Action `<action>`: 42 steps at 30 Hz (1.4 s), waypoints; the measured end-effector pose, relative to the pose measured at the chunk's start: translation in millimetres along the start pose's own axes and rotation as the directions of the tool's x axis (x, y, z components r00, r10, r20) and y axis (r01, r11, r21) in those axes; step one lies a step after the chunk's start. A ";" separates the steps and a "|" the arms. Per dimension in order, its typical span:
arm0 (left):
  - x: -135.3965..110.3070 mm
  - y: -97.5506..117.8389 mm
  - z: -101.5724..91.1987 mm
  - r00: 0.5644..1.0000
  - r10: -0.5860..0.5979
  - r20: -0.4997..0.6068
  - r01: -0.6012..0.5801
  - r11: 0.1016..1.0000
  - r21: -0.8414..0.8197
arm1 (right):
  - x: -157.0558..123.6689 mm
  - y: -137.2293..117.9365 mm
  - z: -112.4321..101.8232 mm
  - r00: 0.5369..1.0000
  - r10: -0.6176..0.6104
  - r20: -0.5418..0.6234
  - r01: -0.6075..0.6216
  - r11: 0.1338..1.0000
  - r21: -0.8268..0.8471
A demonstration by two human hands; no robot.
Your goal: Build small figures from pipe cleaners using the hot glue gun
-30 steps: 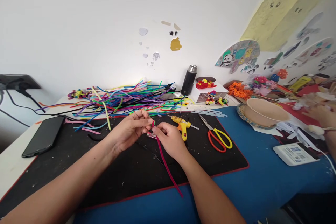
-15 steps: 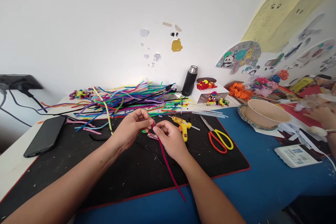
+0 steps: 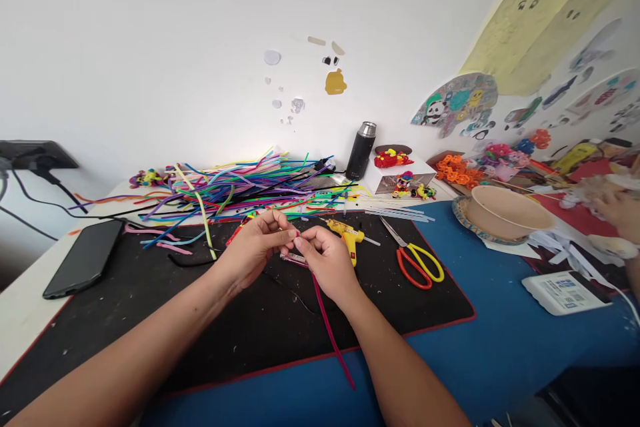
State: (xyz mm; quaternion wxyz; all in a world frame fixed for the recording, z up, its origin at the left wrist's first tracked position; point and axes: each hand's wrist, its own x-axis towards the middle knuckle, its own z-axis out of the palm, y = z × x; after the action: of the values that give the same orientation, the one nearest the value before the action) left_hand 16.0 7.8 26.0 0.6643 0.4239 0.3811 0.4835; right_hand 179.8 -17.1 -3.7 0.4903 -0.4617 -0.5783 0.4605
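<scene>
Between my two hands is a dark pink pipe cleaner [image 3: 330, 330], its long tail hanging down past the mat's front edge. My left hand [image 3: 263, 240] pinches its upper end with thumb and fingertips. Right beside it, fingertips nearly touching, my right hand [image 3: 325, 257] is closed on the same pipe cleaner; the part inside the fingers is mostly hidden. Behind my right hand lies a yellow glue gun [image 3: 349, 235]. A small pinkish-clear item [image 3: 294, 257] rests on the black mat [image 3: 210, 340] under my fingers, partly covered.
Loose pipe cleaners [image 3: 235, 187] pile up along the wall. Scissors [image 3: 417, 260] lie on the mat's right, a phone [image 3: 83, 260] at its left. A black flask [image 3: 361, 152] stands at the back. Right are a bowl [image 3: 510, 213] and another person's hand [image 3: 617, 210].
My hands stay together, with fingertips slightly shifted on the pipe cleaner. Its tail has swung a little to the right. A red and yellow item now shows behind my left hand.
</scene>
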 end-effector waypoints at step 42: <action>-1.1 30.0 -27.0 0.583 0.292 0.758 -0.765 -0.116 0.633 | 1.1 -2.1 -2.2 0.999 0.035 0.030 -0.036 0.999 0.028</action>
State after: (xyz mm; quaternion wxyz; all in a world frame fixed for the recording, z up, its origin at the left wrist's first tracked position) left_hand -18.6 17.2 44.6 0.0318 0.9329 0.2405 0.2660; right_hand 181.6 -16.2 -1.3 0.4800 -0.4581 -0.5706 0.4839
